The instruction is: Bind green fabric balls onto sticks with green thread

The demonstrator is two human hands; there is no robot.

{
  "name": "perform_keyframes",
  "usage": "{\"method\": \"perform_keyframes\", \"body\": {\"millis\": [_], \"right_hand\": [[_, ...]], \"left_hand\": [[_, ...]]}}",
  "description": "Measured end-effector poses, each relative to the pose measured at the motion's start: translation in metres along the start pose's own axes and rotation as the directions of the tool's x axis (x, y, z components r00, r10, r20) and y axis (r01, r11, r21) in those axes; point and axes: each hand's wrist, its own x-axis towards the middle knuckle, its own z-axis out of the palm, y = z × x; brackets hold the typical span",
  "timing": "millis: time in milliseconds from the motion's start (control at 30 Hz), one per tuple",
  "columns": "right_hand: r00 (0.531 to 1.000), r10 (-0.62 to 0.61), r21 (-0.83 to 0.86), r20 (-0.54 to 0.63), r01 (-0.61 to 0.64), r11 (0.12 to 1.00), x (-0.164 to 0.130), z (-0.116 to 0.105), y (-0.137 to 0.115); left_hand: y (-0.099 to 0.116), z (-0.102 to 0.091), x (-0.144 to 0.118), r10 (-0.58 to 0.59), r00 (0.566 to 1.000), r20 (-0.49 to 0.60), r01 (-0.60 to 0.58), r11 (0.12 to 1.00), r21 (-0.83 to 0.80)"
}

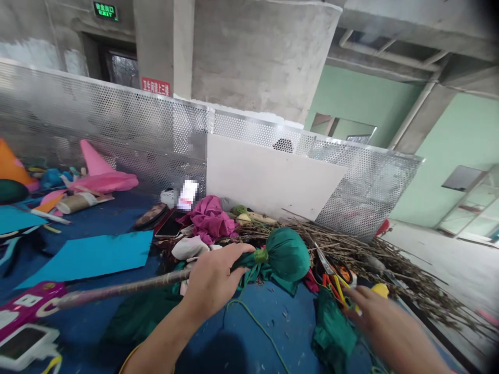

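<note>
My left hand [214,278] is closed round the gathered green cloth at the end of a long stick [128,288]. Beyond my fingers the cloth forms a round ball [288,254], bound at its neck with green cord [261,255]. A loose length of this cord [257,322] trails down over the blue surface. My right hand [384,317], smeared by motion, is at the red and yellow handles [338,291] of a tool; its grip is unclear. Silver scissor blades [323,258] show just beyond. Below lies crumpled green cloth [333,327].
Dry twigs [370,265] are heaped along the far right edge. A magenta cloth [212,218], a lit phone [187,195] and a blue sheet [97,254] lie farther back. A purple device [31,306] is at left. A perforated metal panel [156,140] stands behind.
</note>
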Motion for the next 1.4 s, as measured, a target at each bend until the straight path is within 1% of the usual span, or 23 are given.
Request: {"method": "perform_keyframes", "body": {"millis": [33, 67, 133, 167, 267, 300, 333, 367, 433, 467, 533, 600, 667, 700, 767, 800, 867, 967, 1067, 1167, 1233, 1300, 1400], "right_hand": [[0.992, -0.059, 0.136, 0.108, 0.044, 0.99, 0.002, 0.016, -0.021], [0.976, -0.136, 0.326, 0.168, 0.075, 0.942, 0.004, 0.033, -0.043], [0.975, -0.151, 0.658, 0.163, 0.006, 0.753, 0.009, 0.064, -0.089], [0.989, -0.09, 0.78, 0.114, -0.034, 0.625, 0.012, 0.077, -0.11], [0.993, -0.037, 0.961, 0.108, -0.095, 0.261, 0.019, 0.105, -0.15], [0.99, -0.07, 0.972, 0.12, -0.103, 0.212, 0.019, 0.109, -0.155], [0.989, -0.091, 0.97, 0.118, -0.094, 0.226, 0.016, 0.112, -0.157], [0.991, -0.101, 0.954, 0.09, -0.057, 0.293, 0.012, 0.113, -0.155], [0.997, -0.078, 0.869, -0.023, 0.058, 0.491, 0.0, 0.112, -0.145], [0.993, -0.074, 0.827, -0.094, 0.119, 0.55, -0.005, 0.111, -0.139], [0.972, -0.11, 0.792, -0.208, 0.233, 0.564, -0.011, 0.106, -0.129], [0.942, -0.215, 0.816, -0.258, 0.332, 0.474, -0.01, 0.1, -0.126], [0.927, -0.28, 0.894, -0.249, 0.331, 0.302, -0.005, 0.096, -0.13], [0.943, -0.258, 0.944, -0.211, 0.266, 0.198, -0.002, 0.094, -0.133], [0.988, -0.123, 0.996, -0.088, 0.09, 0.01, -0.001, 0.093, -0.14], [0.999, -0.03, 0.999, -0.027, 0.026, -0.035, -0.002, 0.094, -0.143], [0.993, 0.111, 0.999, 0.042, -0.042, -0.006, -0.008, 0.098, -0.15], [0.974, 0.224, 0.981, 0.036, -0.078, 0.179, -0.02, 0.101, -0.159], [0.965, 0.262, 0.931, -0.027, -0.071, 0.359, -0.027, 0.097, -0.166], [0.965, 0.229, 0.86, -0.126, -0.008, 0.511, -0.029, 0.094, -0.168], [0.964, 0.181, 0.816, -0.193, 0.055, 0.576, -0.029, 0.096, -0.167], [0.961, 0.097, 0.778, -0.259, 0.149, 0.61, -0.029, 0.098, -0.165], [0.946, -0.07, 0.741, -0.317, 0.293, 0.604, -0.024, 0.096, -0.163]], "left_hand": [[0.001, 0.001, 0.0, 0.001, 1.0, 0.001, -0.001, 1.0, 0.002], [0.003, 0.002, -0.001, 0.004, 1.0, 0.004, -0.004, 1.0, 0.003], [0.005, 0.004, -0.002, 0.006, 1.0, 0.012, -0.006, 1.0, 0.003], [0.006, 0.006, -0.002, 0.006, 1.0, 0.018, -0.006, 1.0, 0.0], [0.005, 0.008, -0.002, -0.005, 0.999, 0.032, 0.006, 1.0, -0.017], [0.004, 0.009, -0.002, -0.014, 0.999, 0.032, 0.014, 1.0, -0.023], [0.003, 0.009, -0.002, -0.026, 0.999, 0.027, 0.026, 0.999, -0.03], [0.001, 0.01, -0.001, -0.04, 0.999, 0.022, 0.04, 0.999, -0.036], [-0.001, 0.012, 0.0, -0.072, 0.997, 0.017, 0.073, 0.997, -0.041], [-0.002, 0.013, 0.0, -0.087, 0.996, 0.024, 0.088, 0.995, -0.039], [-0.001, 0.017, 0.001, -0.105, 0.993, 0.061, 0.108, 0.993, -0.04], [0.001, 0.022, 0.001, -0.108, 0.987, 0.118, 0.115, 0.992, -0.058], [0.005, 0.027, 0.001, -0.111, 0.98, 0.164, 0.126, 0.988, -0.086], [0.007, 0.03, 0.001, -0.117, 0.977, 0.178, 0.136, 0.986, -0.1], [0.01, 0.034, 0.002, -0.151, 0.969, 0.194, 0.177, 0.976, -0.125], [0.011, 0.035, 0.002, -0.174, 0.964, 0.199, 0.203, 0.97, -0.135], [0.012, 0.037, 0.002, -0.218, 0.953, 0.211, 0.251, 0.958, -0.143], [0.013, 0.04, 0.002, -0.221, 0.948, 0.228, 0.256, 0.956, -0.14], [0.013, 0.042, 0.001, -0.237, 0.946, 0.22, 0.269, 0.954, -0.13], [0.011, 0.045, 0.001, -0.239, 0.95, 0.201, 0.264, 0.958, -0.108], [0.009, 0.047, 0.001, -0.241, 0.951, 0.194, 0.263, 0.96, -0.093], [0.007, 0.049, 0.001, -0.257, 0.945, 0.202, 0.275, 0.959, -0.068], [0.004, 0.052, 0.002, -0.253, 0.94, 0.23, 0.265, 0.964, -0.025]]}}
